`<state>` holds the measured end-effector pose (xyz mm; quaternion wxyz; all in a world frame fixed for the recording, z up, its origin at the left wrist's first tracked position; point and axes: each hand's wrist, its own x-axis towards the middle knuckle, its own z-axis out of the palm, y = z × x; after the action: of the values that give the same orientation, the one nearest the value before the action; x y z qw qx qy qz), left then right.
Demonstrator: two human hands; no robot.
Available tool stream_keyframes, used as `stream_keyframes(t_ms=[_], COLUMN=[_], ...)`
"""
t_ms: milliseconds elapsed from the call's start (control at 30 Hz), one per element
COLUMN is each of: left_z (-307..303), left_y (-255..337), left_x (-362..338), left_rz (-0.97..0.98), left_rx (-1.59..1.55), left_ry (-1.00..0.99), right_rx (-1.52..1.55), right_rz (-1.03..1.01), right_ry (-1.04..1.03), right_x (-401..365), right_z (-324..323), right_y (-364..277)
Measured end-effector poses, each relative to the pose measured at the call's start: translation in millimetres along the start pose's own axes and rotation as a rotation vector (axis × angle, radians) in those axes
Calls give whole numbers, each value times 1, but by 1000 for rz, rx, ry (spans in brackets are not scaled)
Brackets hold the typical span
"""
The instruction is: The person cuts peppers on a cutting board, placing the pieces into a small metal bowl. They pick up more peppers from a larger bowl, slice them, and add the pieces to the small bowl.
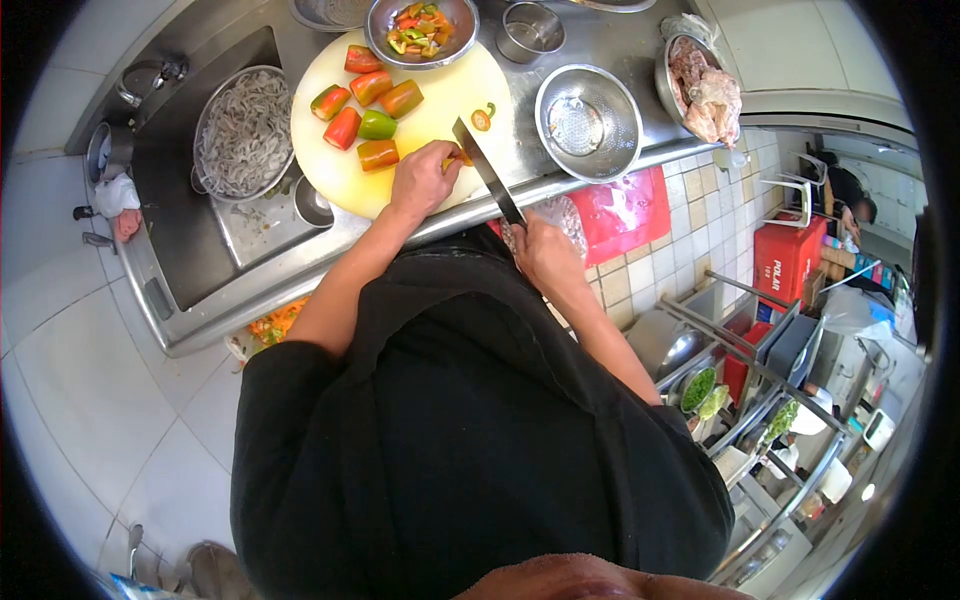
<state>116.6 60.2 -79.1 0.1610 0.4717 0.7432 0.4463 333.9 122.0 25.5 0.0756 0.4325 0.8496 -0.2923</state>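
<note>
While the left hand (422,180) pins a pepper piece (461,157) with fingers together on the cutting board (440,95), the right hand (545,255) is clamped on the knife (487,172), its blade at the piece's 3 o'clock, running 11 to 5.

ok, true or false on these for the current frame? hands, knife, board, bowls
1. The right hand grips the knife. True.
2. The left hand rests in the sink. False: it holds a small pepper piece on the cutting board.
3. Large pepper chunks lie on the board. True.
4. The bowl at the board's far edge is empty. False: it holds chopped pepper.
5. The colander right of the board holds meat. False: it looks empty.
</note>
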Motion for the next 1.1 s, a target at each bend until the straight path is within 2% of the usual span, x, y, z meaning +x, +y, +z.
stream_keyframes(t_ms=[133,233,333,467,567,667,767,800,867,967,1100], left_z=[1,0,4,8,15,22,18,19,23,16,15], left_y=[1,-1,1,21,12,-7,-9,-13,-20,-12,-18], left_x=[-2,-2,0,12,19,26,32,34,38,40,41], left_rz=[-73,-82,53,-28,-70,-53,-1,1,8,-125,-120], left_rx=[-18,-26,18,143,147,202,174,158,126,41,-76], left_ry=[-25,-78,-12,-88,-122,-114,-68,-43,4,68,153], right_rx=[5,65,167,337,387,385,382,422,424,432,512], right_rz=[-69,-41,47,10,107,105,95,195,224,265,254], right_ry=[24,-1,-9,106,67,102,154,57,60,47,26], right_x=[17,16,9,13,11,5,-2,-3,-5,-6,-5], right_z=[13,-6,-36,-39,-42,-39,-21,-23,-12,-4,7], right_y=[7,7,-7,8,16,28,48,49,59,64,73])
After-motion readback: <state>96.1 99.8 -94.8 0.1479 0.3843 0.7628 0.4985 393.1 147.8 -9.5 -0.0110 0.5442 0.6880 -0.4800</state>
